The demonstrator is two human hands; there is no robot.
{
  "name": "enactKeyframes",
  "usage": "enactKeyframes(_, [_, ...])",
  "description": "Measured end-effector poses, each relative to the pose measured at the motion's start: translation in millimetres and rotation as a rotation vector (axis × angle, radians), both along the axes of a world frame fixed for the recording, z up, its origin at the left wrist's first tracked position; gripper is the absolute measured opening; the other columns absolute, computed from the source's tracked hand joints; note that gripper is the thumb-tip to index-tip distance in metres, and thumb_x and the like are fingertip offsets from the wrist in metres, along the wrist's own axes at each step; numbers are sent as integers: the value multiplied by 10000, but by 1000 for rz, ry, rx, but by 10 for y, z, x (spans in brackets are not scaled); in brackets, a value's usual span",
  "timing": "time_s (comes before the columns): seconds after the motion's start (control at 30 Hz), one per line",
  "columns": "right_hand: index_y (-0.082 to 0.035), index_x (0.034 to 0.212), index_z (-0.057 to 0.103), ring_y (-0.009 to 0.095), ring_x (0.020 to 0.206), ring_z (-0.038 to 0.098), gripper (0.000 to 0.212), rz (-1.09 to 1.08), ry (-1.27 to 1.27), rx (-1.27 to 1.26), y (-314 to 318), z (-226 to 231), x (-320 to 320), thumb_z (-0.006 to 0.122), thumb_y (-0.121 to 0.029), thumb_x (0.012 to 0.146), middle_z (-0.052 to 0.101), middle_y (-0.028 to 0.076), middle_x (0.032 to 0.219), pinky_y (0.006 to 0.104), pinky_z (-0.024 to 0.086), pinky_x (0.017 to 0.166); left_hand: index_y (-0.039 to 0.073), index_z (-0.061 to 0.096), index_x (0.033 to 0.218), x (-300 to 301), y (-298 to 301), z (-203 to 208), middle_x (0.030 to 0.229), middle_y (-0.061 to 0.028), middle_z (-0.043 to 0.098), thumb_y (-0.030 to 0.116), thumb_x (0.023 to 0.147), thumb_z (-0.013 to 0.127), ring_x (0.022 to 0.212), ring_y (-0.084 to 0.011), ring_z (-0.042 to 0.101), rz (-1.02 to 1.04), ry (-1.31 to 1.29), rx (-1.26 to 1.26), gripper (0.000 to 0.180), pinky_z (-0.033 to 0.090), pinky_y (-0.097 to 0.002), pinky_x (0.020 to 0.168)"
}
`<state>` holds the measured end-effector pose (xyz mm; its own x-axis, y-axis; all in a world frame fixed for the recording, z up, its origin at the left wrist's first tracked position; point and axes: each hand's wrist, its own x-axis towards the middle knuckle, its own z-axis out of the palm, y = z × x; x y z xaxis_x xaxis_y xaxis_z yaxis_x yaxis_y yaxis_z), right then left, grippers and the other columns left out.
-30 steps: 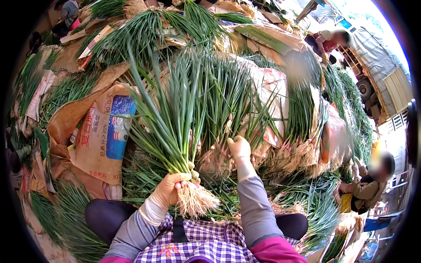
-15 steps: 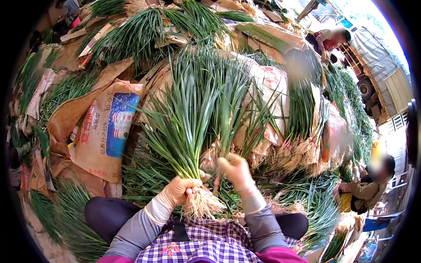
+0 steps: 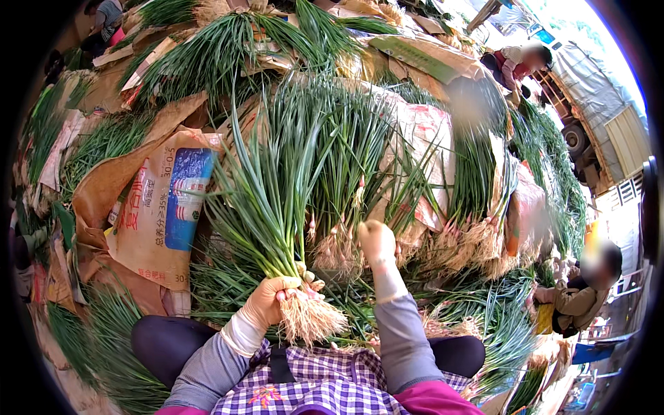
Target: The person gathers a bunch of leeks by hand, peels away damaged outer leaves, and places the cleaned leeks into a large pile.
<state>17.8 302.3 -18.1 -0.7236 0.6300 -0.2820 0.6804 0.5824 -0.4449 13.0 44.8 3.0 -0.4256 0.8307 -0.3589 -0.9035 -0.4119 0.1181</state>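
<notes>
My gloved left hand [image 3: 271,302] is closed round the lower stems of a bunch of spring onions [image 3: 266,200]. Its pale roots hang below the fist, and the long green leaves fan up and away. Ahead and to the right, my gloved right hand [image 3: 378,243] is held with the fingers curled in; whether anything is inside them is hidden. Just beyond it lies a row of spring onions [image 3: 342,152], roots toward me. One loose stalk rests higher on that row, its pinkish bulb [image 3: 360,190] apart from my right hand.
A brown printed sack [image 3: 155,214] stands at the left. More spring onions [image 3: 474,166] lie over pale sacking [image 3: 425,138] on the right, and others surround my knees. Co-workers sit at the right [image 3: 584,290] and far right [image 3: 519,66], near a covered truck [image 3: 595,104].
My left hand has shifted slightly left with the bunch. My right hand has moved forward and right; the stalk blurred beside it before now seems to lie on the row.
</notes>
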Motion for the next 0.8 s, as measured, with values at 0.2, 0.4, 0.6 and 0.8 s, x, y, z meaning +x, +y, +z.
enactKeyframes(0.2, [-57,1088,619,234,1026,601,261,-533,379,-561,324,49,-420,609,-128,837,636,139,1083,317,491,840,51,503,1104,-7,5,299,957,-118,577,-17,750,541,933,-290,576,4,24,171,363,469,-484,840])
enactKeyframes(0.4, [20,1245,472,95,553,546,428,-134,368,-562,784,564,246,592,-153,872,638,103,912,209,461,453,2,394,1306,-37,-22,279,928,-139,600,4,757,554,832,-275,609,-4,189,55,572,510,-464,780])
enactKeyframes(0.6, [-21,949,603,80,498,539,161,-147,553,-843,-281,547,600,609,-165,877,613,28,681,179,361,421,-22,540,1089,116,48,-26,870,-151,625,30,771,575,905,-317,622,-163,275,-132,324,493,-480,860])
enactKeyframes(0.8, [22,925,597,84,642,562,146,-100,480,-1061,-830,274,765,644,-91,845,619,29,764,197,445,540,14,581,1013,127,139,159,645,15,563,-9,762,617,449,-15,457,-245,284,-291,256,412,-143,458])
